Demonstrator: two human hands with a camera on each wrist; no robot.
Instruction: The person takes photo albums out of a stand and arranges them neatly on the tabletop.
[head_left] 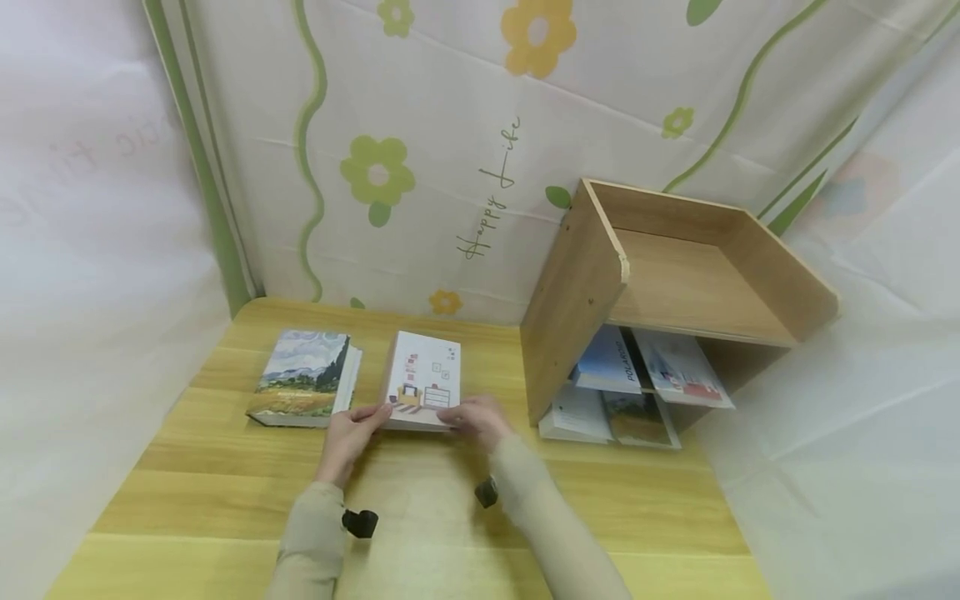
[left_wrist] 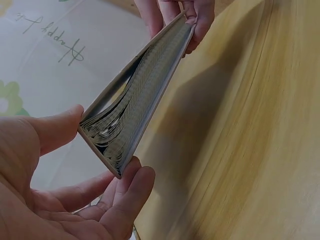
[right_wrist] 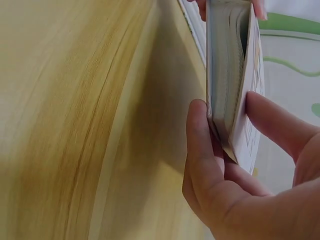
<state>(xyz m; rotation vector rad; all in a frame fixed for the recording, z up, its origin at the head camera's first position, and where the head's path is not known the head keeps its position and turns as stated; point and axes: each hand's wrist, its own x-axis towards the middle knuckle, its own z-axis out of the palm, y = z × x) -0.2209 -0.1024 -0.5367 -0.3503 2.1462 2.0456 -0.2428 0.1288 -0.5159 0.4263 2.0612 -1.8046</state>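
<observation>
Both hands hold a white book (head_left: 423,375) with a small drawn room scene on its cover, in the middle of the head view. At its left lower corner the left hand (head_left: 351,440) grips it, thumb on the cover. The right hand (head_left: 482,421) pinches the right lower corner between thumb and fingers. In the left wrist view the left hand (left_wrist: 75,185) holds the spine end, and the page edges (left_wrist: 135,100) face the camera. The right wrist view has the right hand (right_wrist: 240,185) with fingers beneath the book and thumb on its cover.
Left of the held book, a book with a painted landscape cover (head_left: 303,375) lies on the wooden table (head_left: 202,467). A wooden shelf unit (head_left: 573,308) stands at the right, with several books, among them a blue one (head_left: 606,362), in its lower levels. Patterned curtains (head_left: 450,108) hang behind.
</observation>
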